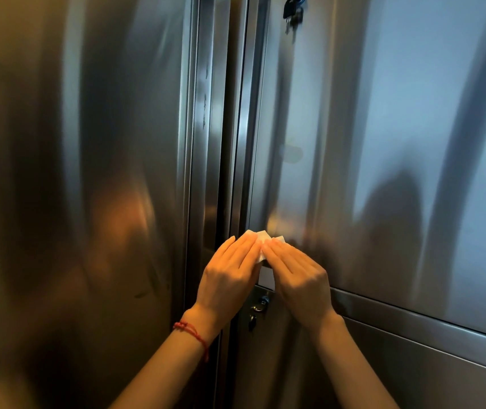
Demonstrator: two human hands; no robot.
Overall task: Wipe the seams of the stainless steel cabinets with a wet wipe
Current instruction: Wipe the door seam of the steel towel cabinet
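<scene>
A small white wet wipe (pixel 261 238) sits between the fingertips of both hands, in front of the lower part of the upper right cabinet door (pixel 383 143). My left hand (pixel 230 273) holds its left side, fingers fairly straight. My right hand (pixel 297 270) holds its right side in the same way. Most of the wipe is hidden behind the fingers. The vertical seam (pixel 227 143) between the left cabinet (pixel 88 172) and the right one runs up just left of the hands. A horizontal seam (pixel 412 311) between the upper and lower right doors lies just below the hands.
A lock with keys (pixel 261 305) is on the lower right door, under the hands. Another bunch of keys (pixel 293 11) hangs at the top of the upper door. A red string bracelet (pixel 194 335) is on my left wrist.
</scene>
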